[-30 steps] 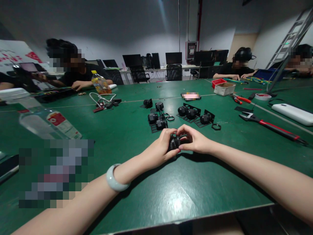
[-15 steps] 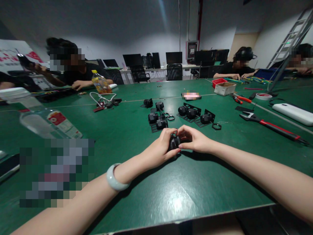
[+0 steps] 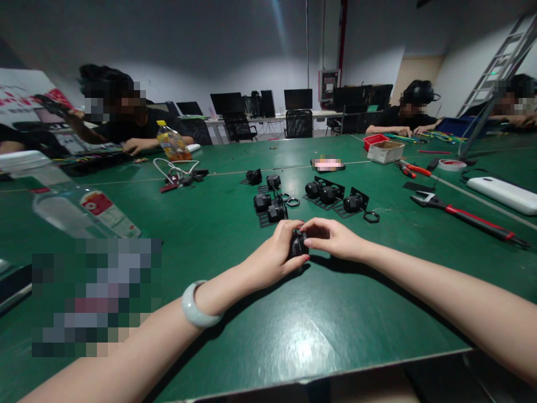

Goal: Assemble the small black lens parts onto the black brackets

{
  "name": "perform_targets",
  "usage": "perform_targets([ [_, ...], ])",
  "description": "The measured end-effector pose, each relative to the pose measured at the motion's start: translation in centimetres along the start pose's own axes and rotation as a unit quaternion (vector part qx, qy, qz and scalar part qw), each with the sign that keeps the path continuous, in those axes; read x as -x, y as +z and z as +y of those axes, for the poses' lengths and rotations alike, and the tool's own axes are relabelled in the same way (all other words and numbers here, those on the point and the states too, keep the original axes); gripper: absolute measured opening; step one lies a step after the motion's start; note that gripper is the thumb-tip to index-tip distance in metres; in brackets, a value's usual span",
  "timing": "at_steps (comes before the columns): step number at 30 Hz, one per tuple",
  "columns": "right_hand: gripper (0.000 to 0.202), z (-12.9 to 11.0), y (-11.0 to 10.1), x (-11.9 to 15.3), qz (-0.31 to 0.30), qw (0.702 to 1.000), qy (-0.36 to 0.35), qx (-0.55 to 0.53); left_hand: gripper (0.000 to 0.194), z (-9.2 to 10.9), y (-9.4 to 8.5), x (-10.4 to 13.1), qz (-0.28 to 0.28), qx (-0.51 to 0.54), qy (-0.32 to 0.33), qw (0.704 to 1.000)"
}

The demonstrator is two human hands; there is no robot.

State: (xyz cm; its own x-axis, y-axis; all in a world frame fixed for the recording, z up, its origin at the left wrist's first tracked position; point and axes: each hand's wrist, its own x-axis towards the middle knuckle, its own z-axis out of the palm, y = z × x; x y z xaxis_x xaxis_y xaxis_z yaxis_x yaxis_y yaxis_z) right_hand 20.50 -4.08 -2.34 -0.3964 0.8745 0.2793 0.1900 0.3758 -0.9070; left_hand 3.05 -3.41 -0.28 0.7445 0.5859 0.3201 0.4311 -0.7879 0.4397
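While the left hand (image 3: 280, 249) clamps its grip on a fitting (image 3: 298, 245), the right hand (image 3: 337, 240) pinches one end. A wrench (image 3: 470, 218) lies apart.

We see a black part (image 3: 299, 243), a black nut (image 3: 372, 221), a green surface (image 3: 369, 319), a pale green bracelet (image 3: 191, 305), a red-and-black wrench handle (image 3: 478, 223), orange-red plier grips (image 3: 418, 170), a red box (image 3: 375, 142) and a yellow bottle cap (image 3: 161, 123).

Shiny green surface (image 3: 260, 313), groups of black parts (image 3: 329, 194) in the middle, black rings (image 3: 371, 221) beside them, red and black wrench (image 3: 478, 220), pliers (image 3: 418, 170) with orange handles, roll of tape (image 3: 451, 169), red box (image 3: 373, 140) beside pale box (image 3: 385, 153), yellow-capped bottle (image 3: 170, 144), big clear bottle (image 3: 62, 210), white wire (image 3: 156, 166)
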Motion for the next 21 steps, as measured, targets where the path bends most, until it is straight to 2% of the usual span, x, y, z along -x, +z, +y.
perform_targets([
  [8, 0.026, -0.09, 0.00, -0.03, 0.004, 1.000, -0.002, 0.029, 0.049, -0.06, 0.03, -0.02, -0.001, -0.005, 0.002, 1.000],
  [16, 0.026, -0.12, 0.10, -0.06, 0.028, 0.989, -0.002, 0.142, 0.050, -0.20, 0.07, -0.01, -0.001, -0.010, 0.005, 1.000],
  [21, 0.027, -0.20, 0.15, -0.02, 0.035, 0.986, 0.000, 0.164, 0.051, -0.18, 0.11, -0.03, -0.004, -0.012, 0.003, 1.000],
])
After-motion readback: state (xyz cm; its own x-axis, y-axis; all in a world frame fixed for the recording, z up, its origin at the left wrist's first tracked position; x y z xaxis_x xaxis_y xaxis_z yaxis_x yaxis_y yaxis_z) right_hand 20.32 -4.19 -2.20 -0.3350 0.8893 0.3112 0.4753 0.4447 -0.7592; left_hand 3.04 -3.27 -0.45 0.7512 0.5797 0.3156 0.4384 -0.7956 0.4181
